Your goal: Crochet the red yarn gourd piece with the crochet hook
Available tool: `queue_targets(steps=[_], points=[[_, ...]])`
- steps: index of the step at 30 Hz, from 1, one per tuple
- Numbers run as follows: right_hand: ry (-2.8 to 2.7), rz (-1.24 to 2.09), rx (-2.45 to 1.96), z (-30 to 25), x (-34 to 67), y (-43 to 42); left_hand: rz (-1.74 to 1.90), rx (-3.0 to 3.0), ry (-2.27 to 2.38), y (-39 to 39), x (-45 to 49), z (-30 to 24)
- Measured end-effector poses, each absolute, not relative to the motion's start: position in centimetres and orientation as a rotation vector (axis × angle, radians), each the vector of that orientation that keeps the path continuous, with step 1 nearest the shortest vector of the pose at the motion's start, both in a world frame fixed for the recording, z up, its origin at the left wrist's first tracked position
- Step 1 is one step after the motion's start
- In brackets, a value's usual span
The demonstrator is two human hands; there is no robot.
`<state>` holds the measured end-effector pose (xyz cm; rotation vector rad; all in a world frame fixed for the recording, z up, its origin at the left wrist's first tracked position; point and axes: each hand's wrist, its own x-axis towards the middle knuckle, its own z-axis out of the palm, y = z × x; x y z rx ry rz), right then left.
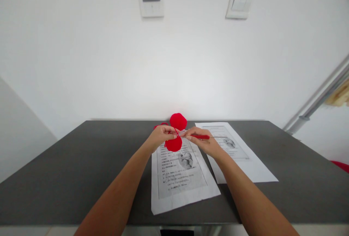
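Note:
Pinched in my left hand [163,135] is a round red crochet piece [173,144], hanging below the fingertips. My right hand [201,139] is closed around a crochet hook [200,136] with a red handle. The hook's thin metal shaft points left and meets the top of the red piece between both hands. A strand of red yarn runs up from the work and loops over by my left fingers. Just behind the hands sits a red yarn ball [178,121].
A printed sheet [185,188] with a picture lies under my hands on the dark table [81,163]. Another printed sheet [251,163] lies to the right. The white wall behind carries a panel with a screen [151,0] and a light switch [240,3].

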<state>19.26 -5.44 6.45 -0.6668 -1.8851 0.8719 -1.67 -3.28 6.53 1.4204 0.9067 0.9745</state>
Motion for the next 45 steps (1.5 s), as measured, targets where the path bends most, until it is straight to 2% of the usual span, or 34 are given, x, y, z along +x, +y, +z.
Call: queue_targets(steps=[14,20,32,45], points=[[-1.941,0.594,-0.661,5.7,18.4,-5.7,1.079,1.64,0.99,-3.6,-1.6,7.0],[-2.025,0.354,-0.614,5.1,17.7,-5.5,1.107,1.859,1.012,-4.1,-0.7,6.9],[-2.02,0.184,-0.533,4.8,17.4,-5.2,1.266,1.667,1.119,-3.9,-0.6,7.0],[-2.039,0.098,-0.436,4.3,17.8,-4.5,1.129,0.994,0.726,-3.7,-0.4,6.2]])
